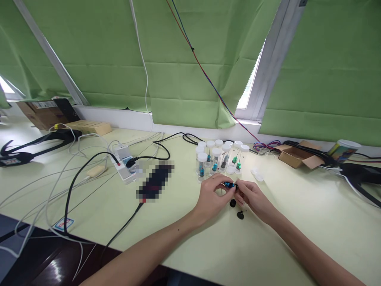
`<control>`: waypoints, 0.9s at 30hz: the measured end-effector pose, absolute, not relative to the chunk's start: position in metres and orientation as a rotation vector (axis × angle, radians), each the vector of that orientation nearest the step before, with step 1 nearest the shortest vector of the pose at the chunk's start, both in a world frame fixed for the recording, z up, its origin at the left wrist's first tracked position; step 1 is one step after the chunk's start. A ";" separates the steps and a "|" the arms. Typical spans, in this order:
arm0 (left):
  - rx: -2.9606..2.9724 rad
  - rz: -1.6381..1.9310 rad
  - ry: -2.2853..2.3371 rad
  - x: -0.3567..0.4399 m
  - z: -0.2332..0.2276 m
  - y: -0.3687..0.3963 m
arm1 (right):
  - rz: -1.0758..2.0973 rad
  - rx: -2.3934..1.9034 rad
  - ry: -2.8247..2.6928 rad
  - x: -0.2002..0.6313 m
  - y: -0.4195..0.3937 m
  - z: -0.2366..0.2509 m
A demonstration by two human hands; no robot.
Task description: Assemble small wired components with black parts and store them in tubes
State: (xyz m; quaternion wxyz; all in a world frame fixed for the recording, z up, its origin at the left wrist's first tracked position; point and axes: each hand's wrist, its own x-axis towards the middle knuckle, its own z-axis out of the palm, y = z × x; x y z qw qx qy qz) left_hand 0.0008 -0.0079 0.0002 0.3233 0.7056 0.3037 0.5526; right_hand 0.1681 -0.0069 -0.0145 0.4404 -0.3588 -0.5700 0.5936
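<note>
My left hand and my right hand meet over the pale green table, both pinching a small blue part between their fingertips. Two small black round pieces, one just below the hands and another a little nearer, lie on the table. Right behind my hands stands a cluster of several clear vials with white caps, each holding a small blue or green part. A loose white cap lies next to them.
A white power strip with black and white cables sits at the left, beside a blurred dark device. A small open cardboard box and a printed cup stand at the right. Green blinds hang behind, with red and blue wires.
</note>
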 end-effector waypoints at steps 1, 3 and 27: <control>1.850 1.458 0.802 0.001 0.000 -0.008 | 1.480 -0.892 -1.407 0.168 -0.007 -0.015; 1.846 1.475 0.812 0.001 0.000 -0.007 | 1.494 -0.888 -1.387 0.169 -0.006 -0.015; 1.850 1.477 0.821 0.001 0.001 -0.008 | 1.485 -0.904 -1.392 0.168 -0.007 -0.013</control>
